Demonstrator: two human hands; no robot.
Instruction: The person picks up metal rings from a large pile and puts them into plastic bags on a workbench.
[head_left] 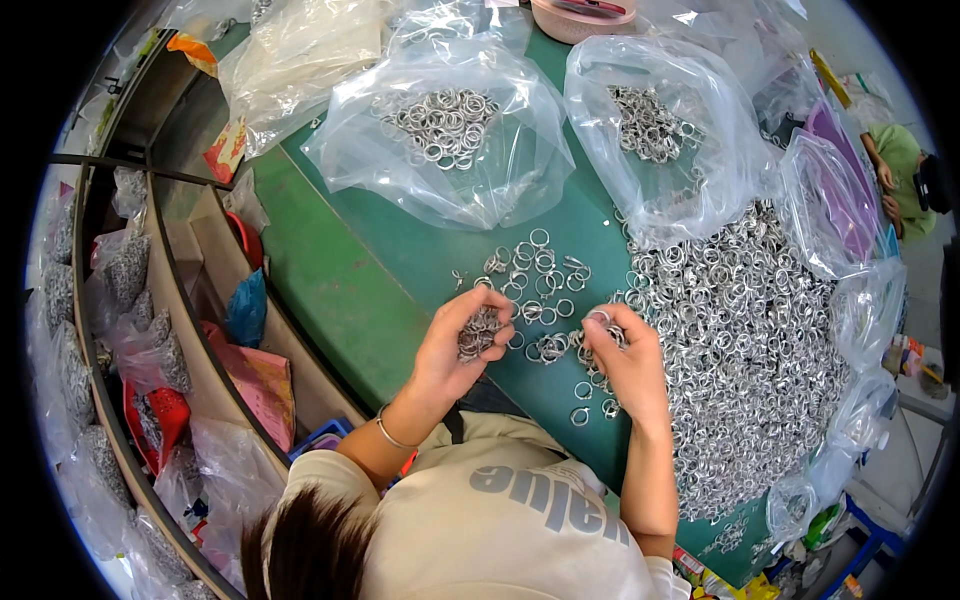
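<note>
My left hand (446, 350) is cupped around a clump of small silver rings (480, 333), with its fingers curled over them. Close to it on the right, my right hand (636, 362) pinches a silver ring (598, 318) between thumb and fingertips. More rings show under its fingers, partly hidden by the hand. Loose rings (545, 262) lie scattered on the green tabletop (400, 250) just beyond and between both hands. A large, dense pile of the same silver rings (740, 370) spreads over the table to the right of my right hand.
Two open clear plastic bags, a left one (350, 150) and a right one (740, 110), hold rings at the far side. A pink bowl (585, 22) sits behind them. Shelves (205, 290) with bagged parts stand at the left. Another person (895, 175) is at the far right.
</note>
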